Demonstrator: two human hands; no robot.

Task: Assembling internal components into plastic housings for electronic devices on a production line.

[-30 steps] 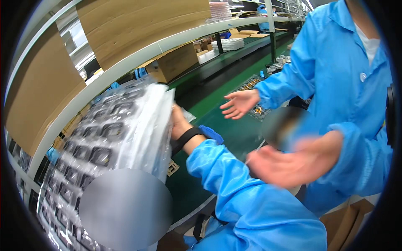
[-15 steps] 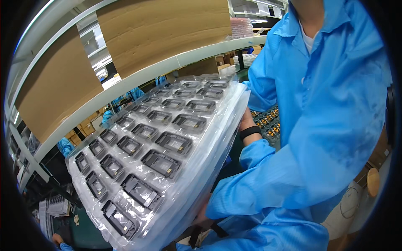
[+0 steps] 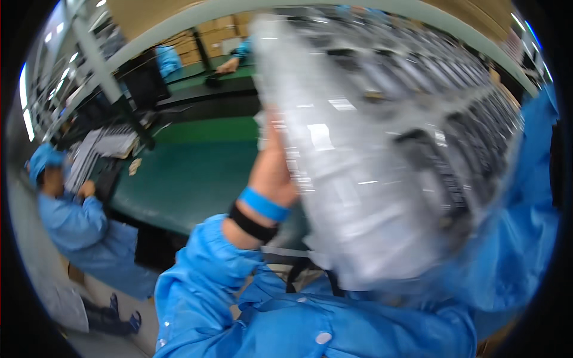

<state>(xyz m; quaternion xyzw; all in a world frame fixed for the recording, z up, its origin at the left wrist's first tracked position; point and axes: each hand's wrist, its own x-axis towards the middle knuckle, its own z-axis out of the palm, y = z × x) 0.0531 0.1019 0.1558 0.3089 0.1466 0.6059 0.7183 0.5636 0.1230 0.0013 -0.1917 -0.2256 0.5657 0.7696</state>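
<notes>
A stack of clear plastic trays (image 3: 334, 197) fills the right half of the view, tilted and smeared by motion. Black rectangular frames (image 3: 439, 173), like phone housings, sit in rows in its pockets. My left hand (image 3: 273, 170), with a blue band and a black band at the wrist, grips the stack's left side; its fingers are partly hidden behind the plastic. My right hand does not show; the trays cover that side. Blue work clothing (image 3: 525, 238) of a person close by shows beyond the stack at the right.
A green-topped table (image 3: 179, 173) lies behind my left arm. At the left a person in a blue cap and coat (image 3: 71, 209) works beside pale stacked strips (image 3: 89, 155). Another person's hand (image 3: 228, 65) is across the table. A pale rail (image 3: 179, 30) runs overhead.
The view has swung left, and the tray stack now stands at the right, closer and differently tilted. My left hand has come into view on it. The nearby person's hand has gone from sight.
</notes>
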